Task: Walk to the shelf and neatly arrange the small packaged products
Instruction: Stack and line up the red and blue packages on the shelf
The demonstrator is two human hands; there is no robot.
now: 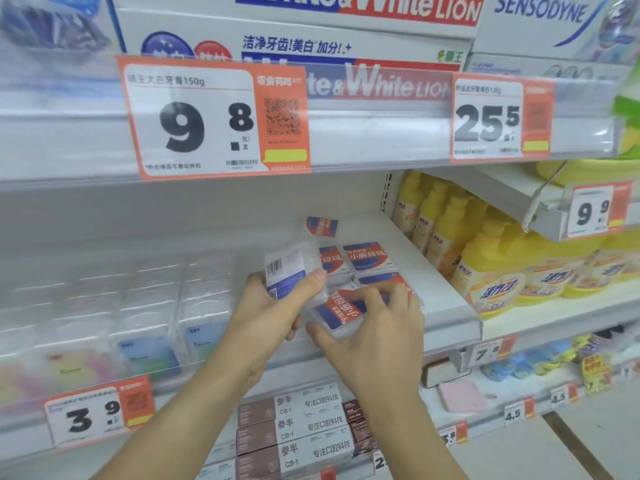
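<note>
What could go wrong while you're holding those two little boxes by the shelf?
The left hand holds a small clear box tilted, barcode side showing, so it might slip and fall. The right hand grips a red-and-blue labelled box right at the shelf edge; it could drop off there. A box at the back already sits askew, and a nudge to the flat boxes might muddle the row.

Small packaged boxes [367, 258] lie on the shelf [446, 306], detergent bottles [491, 268] to their right, clear packs [145, 306] to their left, toothpaste cartons [294, 427] on the shelf below.
</note>
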